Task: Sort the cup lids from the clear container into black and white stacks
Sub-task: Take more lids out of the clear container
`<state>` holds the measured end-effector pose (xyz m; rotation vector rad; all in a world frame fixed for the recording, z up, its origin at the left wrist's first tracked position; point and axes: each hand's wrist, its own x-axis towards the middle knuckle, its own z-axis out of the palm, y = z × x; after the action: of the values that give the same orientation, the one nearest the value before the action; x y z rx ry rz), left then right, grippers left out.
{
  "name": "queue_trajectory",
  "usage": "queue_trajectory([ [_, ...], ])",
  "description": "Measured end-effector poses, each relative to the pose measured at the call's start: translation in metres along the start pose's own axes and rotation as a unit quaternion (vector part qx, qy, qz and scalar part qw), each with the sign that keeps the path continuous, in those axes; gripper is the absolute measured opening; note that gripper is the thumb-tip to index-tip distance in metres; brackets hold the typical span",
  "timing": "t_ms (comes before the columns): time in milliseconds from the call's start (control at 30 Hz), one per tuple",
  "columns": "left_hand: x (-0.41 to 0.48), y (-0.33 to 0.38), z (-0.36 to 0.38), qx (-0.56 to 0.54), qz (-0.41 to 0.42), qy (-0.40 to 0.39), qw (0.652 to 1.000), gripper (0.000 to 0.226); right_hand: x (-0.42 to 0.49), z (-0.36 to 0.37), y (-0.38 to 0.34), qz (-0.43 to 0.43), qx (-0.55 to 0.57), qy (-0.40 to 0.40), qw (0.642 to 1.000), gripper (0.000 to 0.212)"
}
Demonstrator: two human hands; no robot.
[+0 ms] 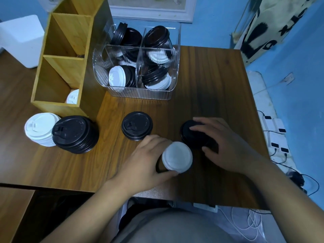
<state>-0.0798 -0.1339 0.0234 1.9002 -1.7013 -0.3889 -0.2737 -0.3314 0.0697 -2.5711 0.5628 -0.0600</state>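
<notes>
My left hand [145, 158] grips a short stack of lids on its side, a white lid [177, 157] facing me with dark lids behind it. My right hand [222, 142] lies over a black lid stack [190, 137] on the table, fingers curled around its rim. Another small black lid stack [137, 125] sits just left of both hands. Further left stand a taller black stack [75, 134] and a white stack [41, 128], side by side. The clear container [136, 67] at the back holds several mixed black and white lids in its compartments.
A wooden divided organiser [64, 55] stands at the back left, with one white lid [73, 97] in its nearest compartment. A white foam box [21, 39] sits far left. The table's right edge drops to cables and power adapters [277, 134] on the floor.
</notes>
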Motion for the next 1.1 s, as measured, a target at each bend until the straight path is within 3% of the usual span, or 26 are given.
queue_trajectory([
  [133,0.008,0.002,-0.009,0.075,-0.017,0.013,0.997,0.078,0.025,-0.006,0.010,-0.007,-0.045,-0.126,0.991,0.080],
  [300,0.030,0.011,-0.016,0.151,-0.047,0.006,0.987,0.082,0.025,-0.014,0.012,0.067,-0.148,-0.086,0.983,0.083],
  [400,0.037,0.008,-0.027,0.162,-0.046,0.023,0.985,0.088,0.021,-0.012,0.014,0.079,-0.128,-0.087,0.985,0.085],
  [533,0.025,-0.021,-0.051,0.145,-0.079,0.081,0.983,0.093,0.018,-0.019,0.014,0.091,-0.054,-0.067,0.992,0.080],
  [633,0.011,-0.044,-0.052,0.094,-0.136,0.082,0.983,0.100,0.025,-0.026,0.005,0.105,-0.037,0.027,0.993,0.079],
  [767,0.004,-0.053,-0.042,0.000,-0.164,0.100,0.981,0.105,0.049,-0.016,-0.037,0.046,-0.001,0.098,0.994,0.077],
  [900,0.001,-0.052,-0.035,-0.064,-0.155,0.098,0.981,0.120,0.080,0.008,-0.078,-0.022,-0.014,0.072,0.997,0.076],
  [1100,0.002,-0.056,-0.033,-0.103,-0.164,0.107,0.975,0.142,0.108,0.032,-0.097,-0.022,-0.059,-0.005,0.998,0.078],
])
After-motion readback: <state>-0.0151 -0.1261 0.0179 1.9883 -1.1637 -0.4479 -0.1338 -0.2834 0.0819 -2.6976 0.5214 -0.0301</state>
